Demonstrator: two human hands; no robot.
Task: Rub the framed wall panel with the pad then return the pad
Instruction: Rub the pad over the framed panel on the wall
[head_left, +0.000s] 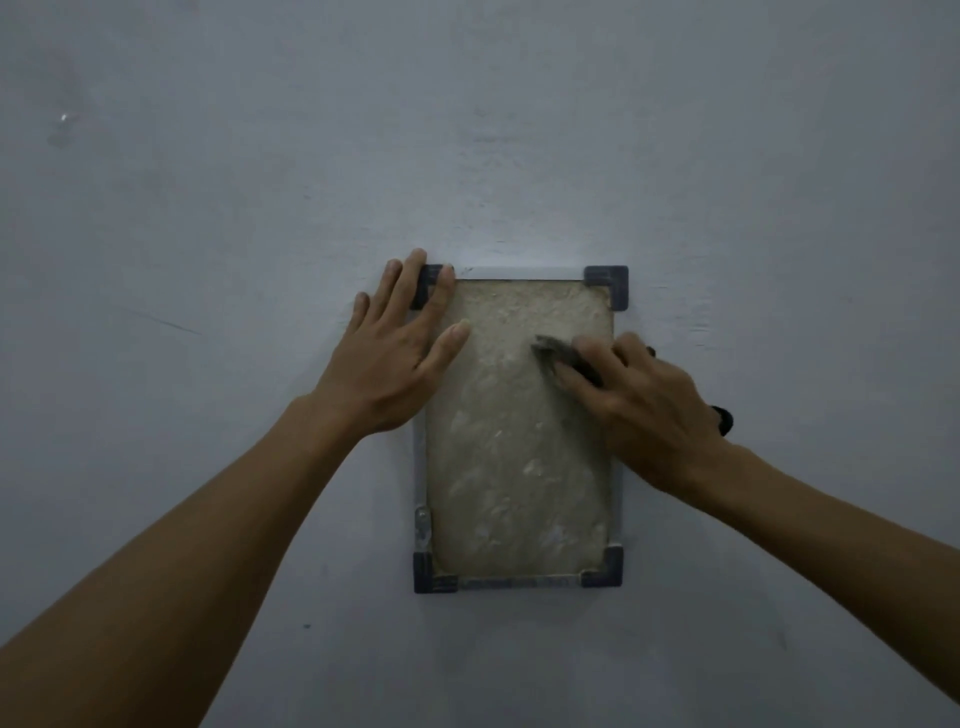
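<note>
Pad (563, 358) pressed on framed panel (519, 467) by right hand (639, 410).

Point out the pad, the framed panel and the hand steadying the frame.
pad (551, 351): head view, on its grey fuzzy end showing past the fingers.
framed panel (514, 467): head view, on the bare rough beige surface mid-panel.
left hand (397, 353): head view, on the back of the hand, flat over the top-left corner.
</note>
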